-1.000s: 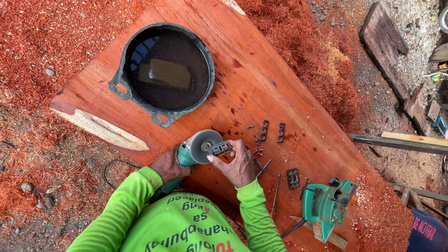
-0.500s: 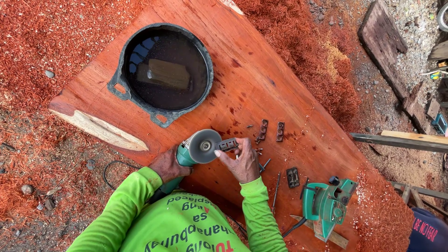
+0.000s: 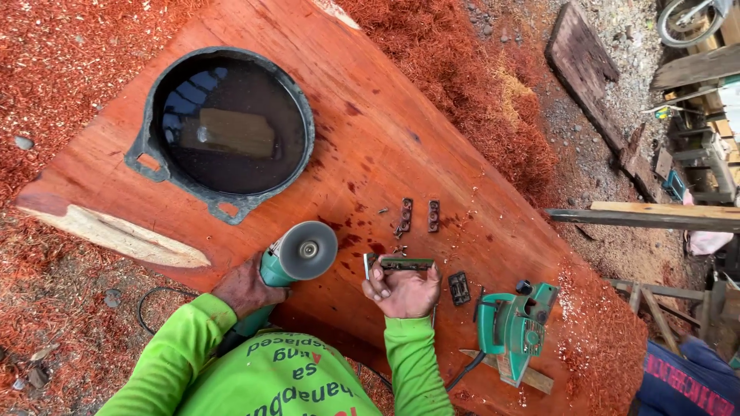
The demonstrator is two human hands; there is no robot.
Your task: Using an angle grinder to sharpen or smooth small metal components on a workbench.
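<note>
My left hand (image 3: 248, 286) grips the green body of an angle grinder (image 3: 297, 256), whose grey disc faces up over the big red wooden slab (image 3: 385, 131). My right hand (image 3: 402, 291) holds a narrow flat metal blade (image 3: 397, 264) just right of the disc, apart from it. Both arms wear bright green sleeves.
A black round tub (image 3: 229, 127) of dark water with a block in it sits on the slab's far left. Small metal clamp pieces (image 3: 418, 215) and screws lie past my right hand. A green electric planer (image 3: 514, 325) rests at right. Red sawdust surrounds the slab; planks lie right.
My right hand has drawn the metal blade away from the grinder disc toward the right. The grinder has stayed in my left hand, tilted slightly.
</note>
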